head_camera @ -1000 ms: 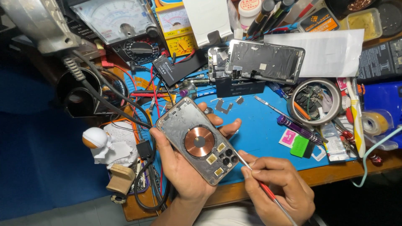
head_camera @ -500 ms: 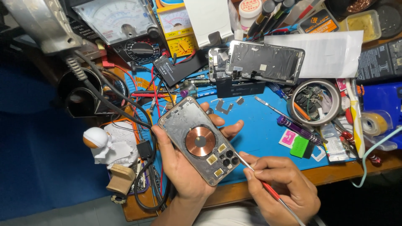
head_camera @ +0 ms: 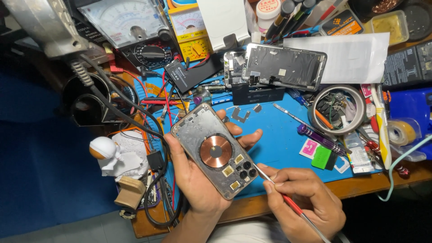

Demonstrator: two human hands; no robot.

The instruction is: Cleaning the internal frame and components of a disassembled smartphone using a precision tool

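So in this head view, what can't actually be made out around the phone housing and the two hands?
- Tool tip: the thin tool in the right hand meets the phone housing edge; the contact spot is too small to read.
- Tool handle: cut off by the bottom edge.
- Left hand: palm hidden behind the housing.
- Housing's underside: faces away from the camera.
- Analog meter: cropped by the top edge.
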